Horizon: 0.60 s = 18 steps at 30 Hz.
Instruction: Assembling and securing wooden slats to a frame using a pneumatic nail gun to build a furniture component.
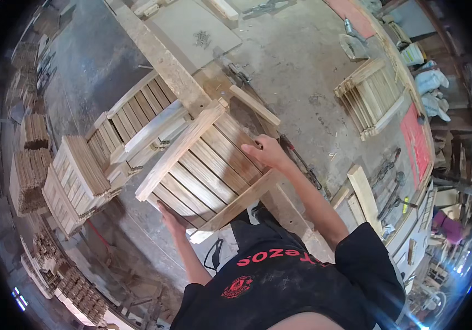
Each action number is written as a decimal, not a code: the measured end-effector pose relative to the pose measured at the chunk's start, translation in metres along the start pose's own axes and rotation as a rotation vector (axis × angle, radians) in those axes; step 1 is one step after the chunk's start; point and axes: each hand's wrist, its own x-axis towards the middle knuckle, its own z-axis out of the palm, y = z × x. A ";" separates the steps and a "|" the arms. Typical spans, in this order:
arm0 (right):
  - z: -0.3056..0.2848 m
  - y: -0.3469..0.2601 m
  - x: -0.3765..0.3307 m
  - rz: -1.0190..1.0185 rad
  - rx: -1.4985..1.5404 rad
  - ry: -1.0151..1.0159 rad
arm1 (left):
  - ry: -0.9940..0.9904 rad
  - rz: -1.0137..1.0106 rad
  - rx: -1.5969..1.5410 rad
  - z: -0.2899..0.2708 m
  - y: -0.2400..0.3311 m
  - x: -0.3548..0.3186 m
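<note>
A slatted wooden panel (203, 168), its pale boards set side by side between two edge rails, is held tilted in front of my body. My left hand (171, 220) grips its lower left edge, with most of the fingers hidden under it. On the right side, my right hand (266, 151) is closed over the edge, thumb lying on the top face. Just beyond the panel's far corner runs a long wooden beam (164, 60). Whether the panel touches this beam I cannot tell.
Similar slatted pieces (142, 107) stand to the left, near stacked wooden frames (79, 173). Another slatted stack (370, 96) sits at the right. A clamp (302, 159) and loose boards (365, 192) lie right of me. Small metal pieces (202, 38) lie on a board ahead.
</note>
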 end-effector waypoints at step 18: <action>-0.027 0.061 0.063 0.011 -0.425 0.323 | 0.048 -0.249 0.140 0.008 -0.048 0.028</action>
